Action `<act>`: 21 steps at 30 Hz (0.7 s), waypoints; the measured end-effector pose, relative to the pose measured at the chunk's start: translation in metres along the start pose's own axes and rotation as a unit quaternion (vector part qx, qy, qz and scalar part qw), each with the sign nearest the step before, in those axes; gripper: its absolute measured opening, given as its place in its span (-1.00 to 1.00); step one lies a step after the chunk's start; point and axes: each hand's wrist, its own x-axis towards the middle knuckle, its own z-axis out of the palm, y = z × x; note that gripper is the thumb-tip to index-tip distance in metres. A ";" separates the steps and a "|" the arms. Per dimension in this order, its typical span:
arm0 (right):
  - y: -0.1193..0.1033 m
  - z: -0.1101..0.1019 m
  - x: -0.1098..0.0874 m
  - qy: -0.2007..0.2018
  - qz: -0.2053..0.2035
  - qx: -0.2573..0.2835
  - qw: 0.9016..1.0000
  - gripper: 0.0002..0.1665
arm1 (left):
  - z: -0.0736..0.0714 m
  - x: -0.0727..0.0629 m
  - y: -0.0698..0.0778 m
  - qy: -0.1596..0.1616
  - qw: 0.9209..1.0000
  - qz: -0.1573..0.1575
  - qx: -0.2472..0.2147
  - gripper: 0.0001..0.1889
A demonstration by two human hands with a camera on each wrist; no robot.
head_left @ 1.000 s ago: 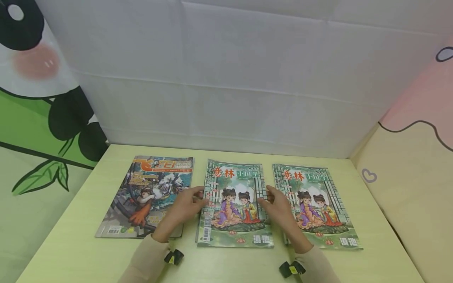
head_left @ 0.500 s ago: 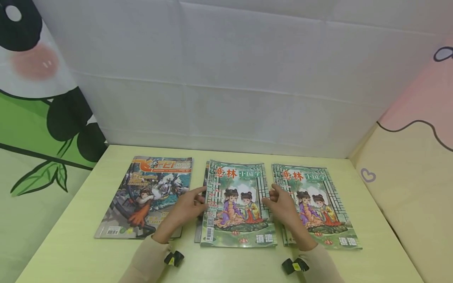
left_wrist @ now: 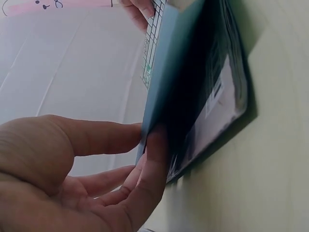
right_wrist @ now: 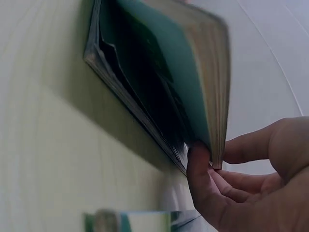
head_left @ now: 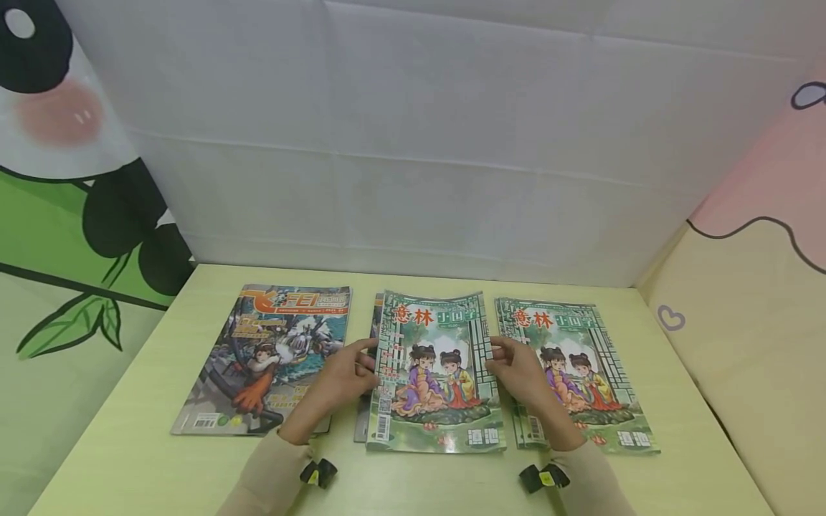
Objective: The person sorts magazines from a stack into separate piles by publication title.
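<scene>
In the head view a green magazine [head_left: 445, 423] with two cartoon children on its cover is held near the middle of the table. My left hand [head_left: 345, 373] pinches its left edge, thumb on top and fingers beneath. On the right edge my right hand [head_left: 519, 373] grips it the same way. Both wrist views show the magazine raised off what lies below, with a dark gap between. Underneath, a magazine with a barcode [left_wrist: 217, 94] lies on the table; its grey left edge [head_left: 361, 423] peeks out in the head view. Its cover is mostly hidden.
Left of the hands lies a grey-blue magazine [head_left: 258, 365] with orange lettering. To the right is a small stack of magazines [head_left: 600, 387] topped by the same green cover, partly behind my right forearm. A white cloth wall [head_left: 413, 201] rises behind the table [head_left: 439, 487].
The green magazine has shifted slightly right and been lifted, its cover now bowing a little. More of the magazine beneath shows at the left. Both hands keep hold of its edges.
</scene>
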 end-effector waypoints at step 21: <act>-0.007 -0.027 -0.003 -0.026 -0.006 0.016 1.000 -0.35 | 0.007 0.000 0.011 -0.005 0.997 0.040 -0.061 -0.23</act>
